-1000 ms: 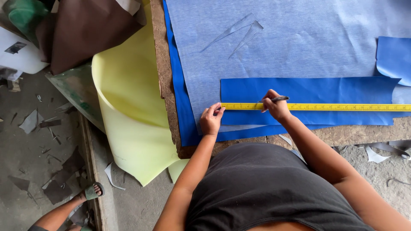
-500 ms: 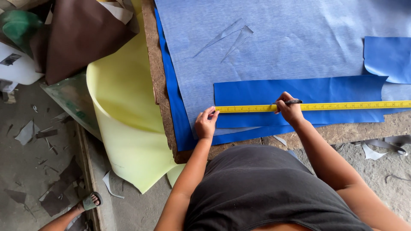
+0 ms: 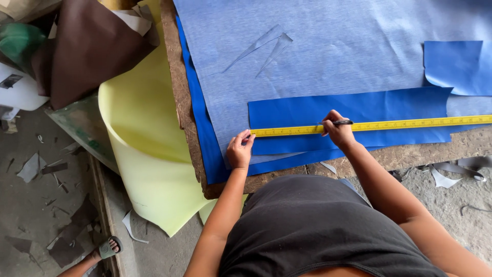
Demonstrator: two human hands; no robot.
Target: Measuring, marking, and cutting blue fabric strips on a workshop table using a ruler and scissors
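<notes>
— The left hand (image 3: 239, 150) was flat at the near end of the yellow measuring rule (image 3: 369, 125), wasn't it?

— Yes. Its fingers were spread and pressed down on the rule's left end, gripping nothing, only pinning it. I judged that was to keep the rule from sliding on the slick blue strip (image 3: 359, 110) beneath it.

— And the right hand (image 3: 338, 132)?

— It was closed around a dark pen (image 3: 339, 122), pinched between thumb and fingers, with the pen lying level at the rule's far edge. The hand sat on the rule further along, to the right of the left hand, and its heel also seemed to weigh on the rule.

— Why was the rule laid that way?

— It ran lengthwise along the bright blue strip, close to the strip's lower edge and roughly parallel to it, which would suit a straight guide for the pen. It reached past the strip's right end to the edge of the view.

— Where did the strip lie relative to the hands?

— Directly under both, on top of a larger pale blue sheet (image 3: 333, 51) spread over the rough board table (image 3: 177, 92). Another bright blue layer showed below the pale sheet at the table's left and near edges.

— Anything else around?

— A smaller blue piece (image 3: 453, 64) lay at the upper right. A pale yellow rolled sheet (image 3: 148, 154) stood against the table's left side, with brown material (image 3: 92, 46) above it. Someone else's sandalled foot (image 3: 108, 248) showed on the floor at the lower left.
</notes>
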